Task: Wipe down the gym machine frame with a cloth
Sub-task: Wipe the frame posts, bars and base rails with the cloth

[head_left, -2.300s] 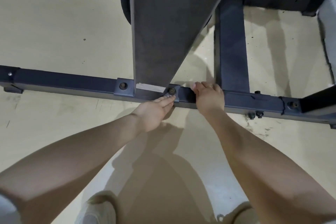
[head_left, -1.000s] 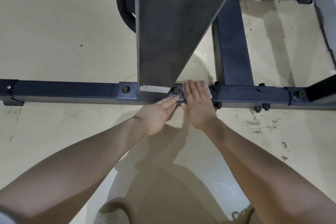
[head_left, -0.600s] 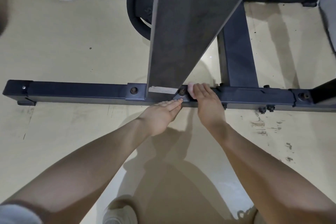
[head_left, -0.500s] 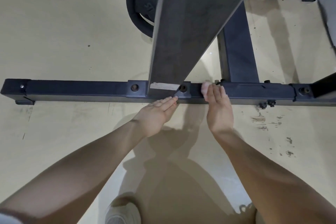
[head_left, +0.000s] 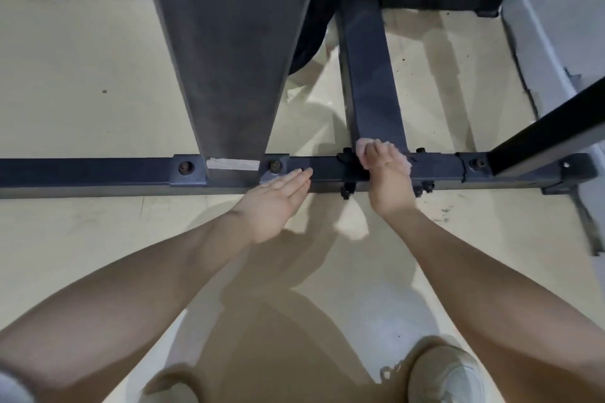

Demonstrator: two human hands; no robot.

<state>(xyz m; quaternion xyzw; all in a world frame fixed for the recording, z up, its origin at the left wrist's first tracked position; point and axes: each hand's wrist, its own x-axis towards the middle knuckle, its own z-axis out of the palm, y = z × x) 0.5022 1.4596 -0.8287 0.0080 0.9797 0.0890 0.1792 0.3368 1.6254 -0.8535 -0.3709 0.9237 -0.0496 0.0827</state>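
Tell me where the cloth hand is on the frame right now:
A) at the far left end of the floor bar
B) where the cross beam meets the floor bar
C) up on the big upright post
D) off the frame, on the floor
B: the right hand presses the pale cloth onto the floor bar where the cross beam joins it.

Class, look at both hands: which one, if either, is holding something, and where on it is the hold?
The right hand holds a pale cloth, bunched under its fingers against the frame. The left hand holds nothing; it lies flat.
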